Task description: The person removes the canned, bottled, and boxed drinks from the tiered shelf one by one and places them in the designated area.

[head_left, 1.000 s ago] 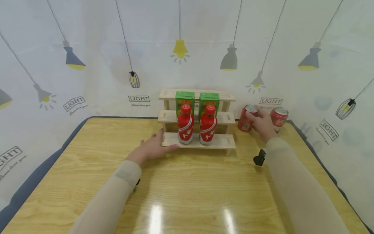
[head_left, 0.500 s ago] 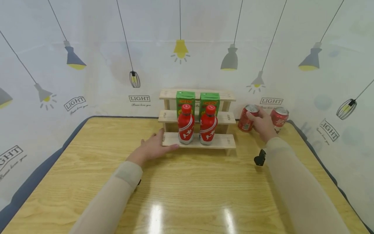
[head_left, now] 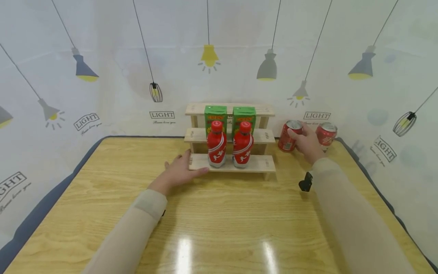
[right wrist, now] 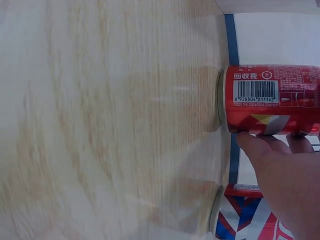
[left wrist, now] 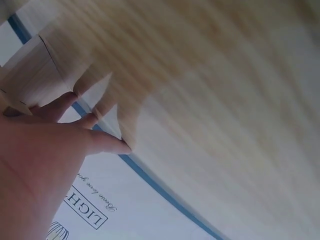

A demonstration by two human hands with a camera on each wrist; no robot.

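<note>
My right hand (head_left: 309, 144) grips a red Coca-Cola can (head_left: 286, 141) at the back right, thumb on its near side. In the right wrist view this can (right wrist: 272, 97) shows its barcode, and its base is right at the tabletop. Another red can (head_left: 327, 134) stands just right of the hand. My left hand (head_left: 178, 170) touches the left end of the three-step wooden display rack (head_left: 261, 163), thumb straight along the bottom step's front edge. In the left wrist view its spread fingertips are down at the tabletop.
Two red bottles (head_left: 216, 146) (head_left: 243, 146) stand on the rack's bottom step. Behind them, two green drink cartons (head_left: 216, 114) (head_left: 244, 115) stand on the middle step. A white lamp-print backdrop (head_left: 119, 95) encloses the wooden table (head_left: 219, 213) at the back and sides.
The view has shifted very slightly. Both hands, the cans and the rack otherwise keep their places.
</note>
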